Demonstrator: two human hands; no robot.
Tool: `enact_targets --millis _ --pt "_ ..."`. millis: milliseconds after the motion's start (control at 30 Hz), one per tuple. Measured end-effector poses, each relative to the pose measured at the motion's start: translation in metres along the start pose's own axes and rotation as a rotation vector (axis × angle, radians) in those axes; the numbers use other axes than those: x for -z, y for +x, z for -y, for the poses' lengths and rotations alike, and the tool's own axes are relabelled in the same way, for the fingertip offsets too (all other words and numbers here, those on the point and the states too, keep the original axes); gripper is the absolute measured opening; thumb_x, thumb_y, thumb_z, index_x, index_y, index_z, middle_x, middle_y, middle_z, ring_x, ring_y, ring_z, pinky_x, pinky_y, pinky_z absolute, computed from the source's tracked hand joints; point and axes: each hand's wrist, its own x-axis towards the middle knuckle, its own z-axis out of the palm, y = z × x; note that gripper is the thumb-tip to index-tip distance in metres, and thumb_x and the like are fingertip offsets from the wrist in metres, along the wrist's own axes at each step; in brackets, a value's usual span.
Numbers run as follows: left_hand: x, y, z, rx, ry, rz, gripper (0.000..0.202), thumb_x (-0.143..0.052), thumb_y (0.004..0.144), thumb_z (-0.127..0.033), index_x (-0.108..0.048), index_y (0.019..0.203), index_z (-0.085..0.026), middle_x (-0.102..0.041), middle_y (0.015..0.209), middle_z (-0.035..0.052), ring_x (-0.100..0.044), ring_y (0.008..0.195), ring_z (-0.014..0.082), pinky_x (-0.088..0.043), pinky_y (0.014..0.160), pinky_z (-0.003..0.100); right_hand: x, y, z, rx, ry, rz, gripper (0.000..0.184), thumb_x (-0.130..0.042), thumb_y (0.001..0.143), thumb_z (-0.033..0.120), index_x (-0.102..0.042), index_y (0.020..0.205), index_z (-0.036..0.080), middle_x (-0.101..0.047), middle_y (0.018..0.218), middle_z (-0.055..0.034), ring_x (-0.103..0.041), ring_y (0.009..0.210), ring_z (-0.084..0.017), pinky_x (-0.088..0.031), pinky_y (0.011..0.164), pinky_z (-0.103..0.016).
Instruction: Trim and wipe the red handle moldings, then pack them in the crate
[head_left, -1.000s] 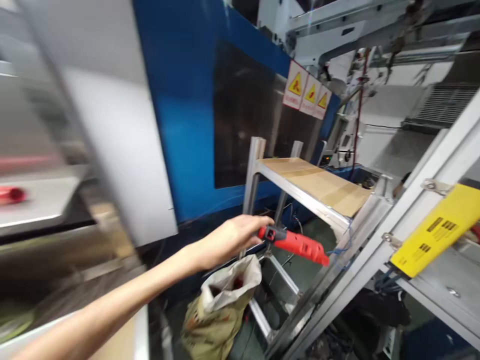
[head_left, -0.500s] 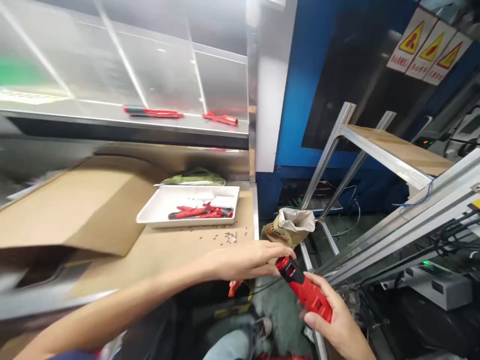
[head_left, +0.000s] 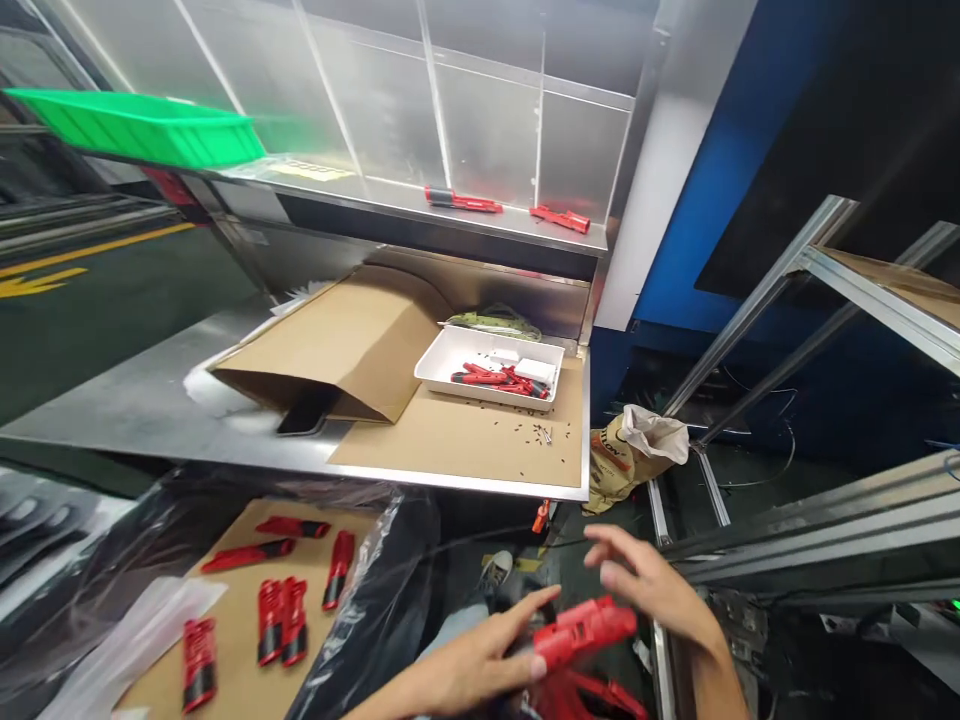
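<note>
My left hand (head_left: 480, 660) grips a red plastic tool housing (head_left: 585, 628) low in the view, above my lap. My right hand (head_left: 645, 580) hovers just over the housing's right end with its fingers spread, blurred by motion. More red parts (head_left: 592, 695) lie just below the held one. Several red and black handles (head_left: 281, 615) lie on a cardboard sheet (head_left: 232, 560) inside a black plastic bag at the lower left.
A steel workbench (head_left: 150, 400) carries a cardboard sheet, a folded cardboard piece (head_left: 337, 340) and a white tray (head_left: 491, 365) of red parts. A shelf above holds two red parts (head_left: 510, 208) and a green bin (head_left: 135, 125). An aluminium frame (head_left: 817, 300) and a sack (head_left: 637, 445) stand right.
The view swung left and down from the aluminium frame to the bench. My left hand brought the red housing down to my lap; my right hand, which briefly gripped it, now hovers spread above it.
</note>
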Motion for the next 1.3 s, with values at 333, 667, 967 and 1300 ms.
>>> enact_targets --millis 333,667,967,1300 --pt "0.148 0.019 0.007 -0.047 -0.919 -0.462 0.054 -0.078 0.076 -0.043 -0.068 0.124 -0.02 -0.072 0.104 0.0085 -0.066 0.1 0.0255 -0.055 0.081 0.032 -0.058 0.259 -0.052 -0.319 -0.256 -0.311 0.034 -0.058 0.096 0.041 -0.059 0.122 0.017 -0.063 0.119 -0.0075 -0.063 0.104 -0.021 -0.052 0.092 -0.045" --pt "0.279 0.051 -0.05 -0.061 -1.081 -0.259 0.066 -0.071 0.085 -0.031 -0.046 0.146 -0.031 -0.068 0.097 0.003 -0.064 0.085 0.0126 -0.054 0.075 0.022 -0.074 0.295 -0.032 -0.397 0.09 -0.49 0.043 -0.049 0.096 0.056 -0.06 0.106 0.016 -0.066 0.091 -0.0042 -0.063 0.082 -0.018 -0.051 0.076 -0.035" --pt "0.293 0.093 -0.091 -0.016 -1.258 -0.164 0.048 -0.058 0.095 -0.026 -0.05 0.142 -0.018 -0.068 0.09 0.0051 -0.066 0.078 0.0115 -0.053 0.068 0.02 -0.098 0.288 0.056 -0.214 0.743 -0.461 0.058 -0.062 0.077 0.067 -0.062 0.108 0.019 -0.065 0.095 -0.0077 -0.055 0.069 -0.014 -0.047 0.06 -0.027" --pt "0.275 0.096 -0.113 -0.077 -1.309 -0.224 0.026 -0.061 0.092 -0.023 -0.062 0.117 -0.014 -0.068 0.091 0.0048 -0.064 0.071 0.0094 -0.054 0.066 0.02 -0.057 0.257 0.131 0.034 0.315 -0.636 0.026 -0.061 0.093 0.044 -0.075 0.089 0.023 -0.064 0.106 -0.0086 -0.06 0.101 -0.021 -0.054 0.082 -0.029"
